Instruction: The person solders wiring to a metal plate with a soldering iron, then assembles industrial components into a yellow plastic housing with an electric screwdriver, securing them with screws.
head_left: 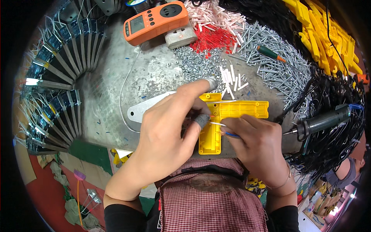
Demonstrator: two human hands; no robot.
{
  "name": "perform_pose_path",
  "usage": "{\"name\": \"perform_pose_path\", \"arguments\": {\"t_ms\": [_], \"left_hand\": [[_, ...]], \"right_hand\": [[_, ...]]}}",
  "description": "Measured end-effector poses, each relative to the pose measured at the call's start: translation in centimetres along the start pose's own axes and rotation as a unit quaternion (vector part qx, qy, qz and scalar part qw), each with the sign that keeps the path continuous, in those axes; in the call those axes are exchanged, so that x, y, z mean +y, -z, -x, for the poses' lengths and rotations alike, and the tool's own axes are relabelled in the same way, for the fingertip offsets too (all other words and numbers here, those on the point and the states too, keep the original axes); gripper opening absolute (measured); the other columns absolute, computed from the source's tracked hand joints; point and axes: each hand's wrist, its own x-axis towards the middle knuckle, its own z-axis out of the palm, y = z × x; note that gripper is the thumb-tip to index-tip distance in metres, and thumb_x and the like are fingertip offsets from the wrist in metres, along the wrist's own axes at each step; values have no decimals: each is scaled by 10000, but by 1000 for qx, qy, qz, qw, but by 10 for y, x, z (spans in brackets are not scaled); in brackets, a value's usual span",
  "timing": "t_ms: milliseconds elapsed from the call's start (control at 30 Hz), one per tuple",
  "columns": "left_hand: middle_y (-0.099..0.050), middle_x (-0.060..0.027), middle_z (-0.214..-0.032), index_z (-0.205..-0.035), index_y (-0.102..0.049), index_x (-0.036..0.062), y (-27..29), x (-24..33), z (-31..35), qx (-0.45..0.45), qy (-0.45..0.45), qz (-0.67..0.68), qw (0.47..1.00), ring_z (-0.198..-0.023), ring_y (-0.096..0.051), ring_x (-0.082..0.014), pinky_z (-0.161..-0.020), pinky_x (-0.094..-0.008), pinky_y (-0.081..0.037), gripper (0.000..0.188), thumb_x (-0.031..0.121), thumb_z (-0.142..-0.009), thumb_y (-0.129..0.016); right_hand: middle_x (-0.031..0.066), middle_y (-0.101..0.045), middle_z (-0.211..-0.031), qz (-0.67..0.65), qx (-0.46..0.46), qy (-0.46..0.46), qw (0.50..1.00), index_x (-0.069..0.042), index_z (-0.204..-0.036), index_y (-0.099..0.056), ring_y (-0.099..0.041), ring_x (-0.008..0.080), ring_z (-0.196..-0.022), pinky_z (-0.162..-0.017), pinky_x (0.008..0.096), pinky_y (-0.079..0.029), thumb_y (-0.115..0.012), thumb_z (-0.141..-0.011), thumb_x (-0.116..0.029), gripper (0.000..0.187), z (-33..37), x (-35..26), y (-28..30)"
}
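Note:
Over the bench lies an open yellow plastic housing shell point(243, 110), with one arm reaching right and another toward me. My left hand point(164, 123) is curled at its left side, grey covers on thumb and index finger; thumb and other fingers close together over the shell, hiding what they hold. The index finger points out beyond the shell. My right hand point(255, 141) pinches a thin white wire point(216, 123) that runs to my left thumb tip. A short blue wire point(232, 134) shows under the right fingers. Partly under my left hand lies a tapered grey metal plate point(141, 111) with a hole.
Beyond my hands lie nuts point(193, 63), white sleeves point(230, 79), red parts point(210, 38) and screws point(270, 58). An orange meter point(156, 22) stands at the back. Blade-like metal assemblies point(63, 54) line the left; an electric screwdriver point(324, 120) and black cables point(328, 147) lie right.

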Motion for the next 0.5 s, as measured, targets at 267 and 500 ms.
{"name": "perform_pose_path", "arguments": {"t_ms": [267, 500], "left_hand": [[-624, -117, -824, -1209, -516, 24, -11, 16, -9, -37, -29, -72, 996, -732, -656, -265, -663, -334, -526, 560, -139, -680, -606], [-617, -122, -839, -1235, -476, 25, -17, 23, -14, -82, -7, -4, 997, -755, -665, -264, -690, -338, -538, 587, -127, -681, -596]], "right_hand": [[58, -588, -704, -126, 74, -33, 989, -59, -915, -652, -609, 243, -585, -528, 335, -481, -697, -739, -57, 182, 19, 6, 3], [63, -578, -702, -136, 155, 16, 978, -50, -980, -667, -591, 232, -549, -498, 321, -475, -704, -770, -32, 214, 15, 9, -4]]}}
